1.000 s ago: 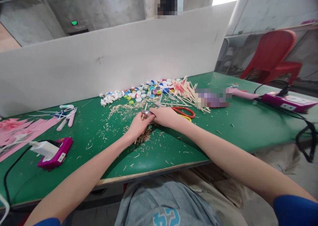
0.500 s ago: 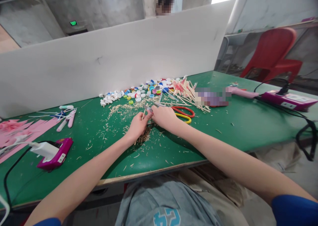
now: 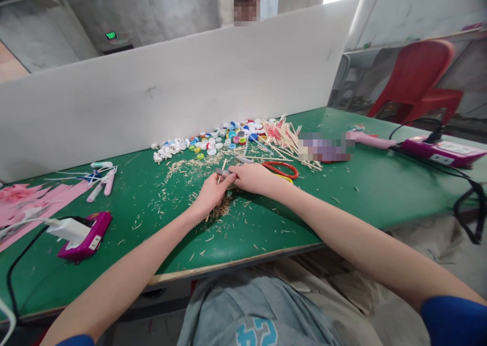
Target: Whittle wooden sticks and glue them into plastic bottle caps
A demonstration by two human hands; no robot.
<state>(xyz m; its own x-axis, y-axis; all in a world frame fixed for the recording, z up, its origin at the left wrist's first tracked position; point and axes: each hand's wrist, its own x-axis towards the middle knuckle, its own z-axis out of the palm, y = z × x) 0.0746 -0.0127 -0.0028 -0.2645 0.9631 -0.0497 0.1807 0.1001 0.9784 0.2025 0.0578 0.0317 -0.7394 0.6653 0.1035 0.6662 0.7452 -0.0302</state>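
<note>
My left hand (image 3: 209, 196) is closed round a thin wooden stick (image 3: 224, 164), which stands tilted, its upper end above the fingers and its lower end below the palm. My right hand (image 3: 250, 178) grips a small grey metal blade (image 3: 222, 172) that crosses the stick near its top. Both hands meet, the left thumb at the right fingers. Under them lies a heap of dark and pale wood shavings (image 3: 220, 210). Scissors with one red handle (image 3: 291, 171) and one yellow lie just behind my right hand, which partly covers them.
Coloured bottle caps (image 3: 216, 142) and a pile of wooden sticks (image 3: 289, 142) lie along the white partition (image 3: 182, 92). Pink glue guns (image 3: 109, 180) and a purple power strip (image 3: 85, 237) are on the left. Another power strip (image 3: 441, 150) stands right. A person's head shows beyond the partition.
My right hand moved the blade slightly up the stick, away from me, then back down. My left hand and the stick stayed almost still. The head behind the partition shifted left.
</note>
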